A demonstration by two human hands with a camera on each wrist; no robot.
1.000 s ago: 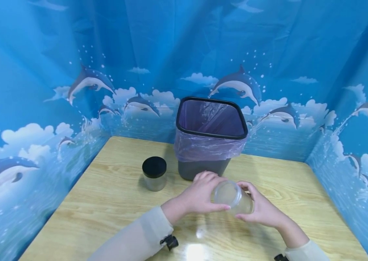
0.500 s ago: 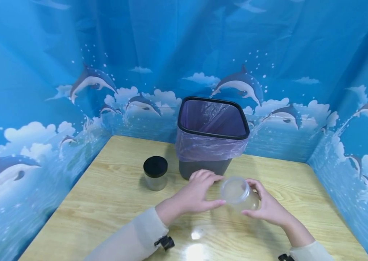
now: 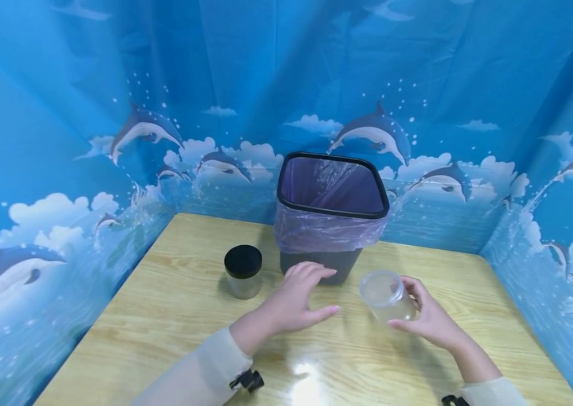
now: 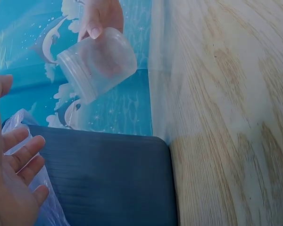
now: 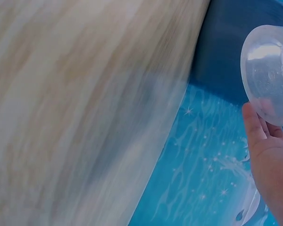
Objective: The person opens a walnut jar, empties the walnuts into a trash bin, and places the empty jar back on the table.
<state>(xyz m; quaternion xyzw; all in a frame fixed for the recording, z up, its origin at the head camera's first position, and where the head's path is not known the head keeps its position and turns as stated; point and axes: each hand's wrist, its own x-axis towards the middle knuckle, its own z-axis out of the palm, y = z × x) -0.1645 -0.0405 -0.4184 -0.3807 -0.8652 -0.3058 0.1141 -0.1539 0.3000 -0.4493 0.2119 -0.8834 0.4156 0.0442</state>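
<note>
A clear plastic jar [image 3: 387,298] without a lid is gripped near its base by my right hand [image 3: 431,317]. It tilts, its round mouth facing up and left in the head view. The left wrist view shows the same jar [image 4: 99,63] held above the table, its threaded neck toward the left. My left hand [image 3: 291,301] holds nothing; its thumb and fingers are spread apart in front of the bin, a gap away from the jar. Left of the bin stands another clear jar [image 3: 245,285] upright, capped with a black lid [image 3: 243,261].
At the table's back edge stands a grey trash bin [image 3: 317,260] with a black rim [image 3: 332,212] and a purple liner bag [image 3: 327,232] folded over it. The wooden table [image 3: 180,316] is walled by a blue dolphin-print curtain [image 3: 246,67].
My right hand has carried the jar to the right, away from my left hand. My left hand has drawn back to the left, leaving a wider gap. Bin and lidded jar stay put.
</note>
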